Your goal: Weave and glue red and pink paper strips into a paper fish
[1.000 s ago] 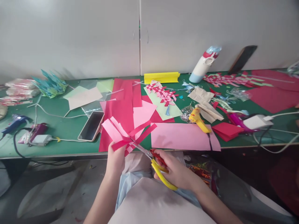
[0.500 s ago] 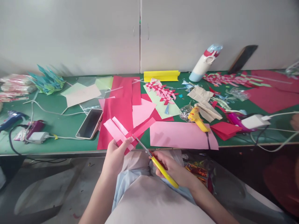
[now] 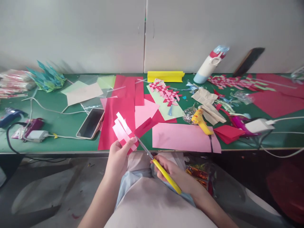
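Woven paper piece (image 3: 129, 138): head view; pink-and-red check, held up by the left hand (image 3: 118, 155) near the front edge of the surface (image 3: 59, 123), red sheets (image 3: 120, 109) behind.
Left grip: closed, pinching the weave, thumb on top.
Right grip: right hand (image 3: 171, 172) closed round the handles of the scissors (image 3: 158, 166).
Scissor tips: at the base of a red strip (image 3: 145, 127), by the weave; blade gap too small to tell.
Red strip: sticks out to far right, loose end unsupported by either hand.
Cutting well, judged: pinch firmly beside the cut so weave doesn't slip; blades square to strip; catch only that layer; short snips, no tugging.
Watch-out: thumb sits just beside the tips, likely nick risk; cutting too deep could loosen the check.
Nearby: pink sheet (image 3: 175, 136), yellow glue gun (image 3: 201, 121), phone (image 3: 90, 124).
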Tool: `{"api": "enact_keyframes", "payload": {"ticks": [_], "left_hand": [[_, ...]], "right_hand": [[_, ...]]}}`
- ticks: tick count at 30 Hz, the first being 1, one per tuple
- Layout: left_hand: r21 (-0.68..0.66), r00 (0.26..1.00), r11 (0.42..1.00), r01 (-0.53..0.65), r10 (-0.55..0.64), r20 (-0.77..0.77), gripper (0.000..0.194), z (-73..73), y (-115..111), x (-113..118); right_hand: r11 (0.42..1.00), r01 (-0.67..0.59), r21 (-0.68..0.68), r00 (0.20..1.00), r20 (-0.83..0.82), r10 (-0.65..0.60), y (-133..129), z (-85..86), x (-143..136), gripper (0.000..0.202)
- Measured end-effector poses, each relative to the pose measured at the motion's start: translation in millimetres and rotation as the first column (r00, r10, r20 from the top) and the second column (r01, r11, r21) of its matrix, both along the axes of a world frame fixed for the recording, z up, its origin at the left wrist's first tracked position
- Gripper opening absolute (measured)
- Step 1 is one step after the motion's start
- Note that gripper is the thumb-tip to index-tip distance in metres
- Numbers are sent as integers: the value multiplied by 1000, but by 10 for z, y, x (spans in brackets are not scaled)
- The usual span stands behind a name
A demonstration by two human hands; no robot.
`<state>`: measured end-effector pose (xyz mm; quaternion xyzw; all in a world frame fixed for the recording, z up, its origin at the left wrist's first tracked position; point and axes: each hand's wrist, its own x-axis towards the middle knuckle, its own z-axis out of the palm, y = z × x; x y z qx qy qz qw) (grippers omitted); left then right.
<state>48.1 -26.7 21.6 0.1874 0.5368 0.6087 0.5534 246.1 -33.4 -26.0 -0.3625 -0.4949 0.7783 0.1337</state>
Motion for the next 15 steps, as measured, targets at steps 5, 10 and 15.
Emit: {"api": "enact_keyframes", "payload": {"ticks": [5, 10, 15], "left_hand": [[-33, 999, 999, 21, -22, -28, 27, -14, -11, 3], [-49, 996, 999, 13, -17, -87, 31, -15, -18, 4], [-33, 989, 998, 52, -56, -140, 28, -34, -35, -5]], "right_hand": [[998, 0, -59, 999, -40, -3, -5, 25, -18, 15], [999, 25, -47, 999, -33, -27, -20, 28, -74, 18], [998, 42, -38, 998, -40, -44, -63, 3, -117, 21]]}}
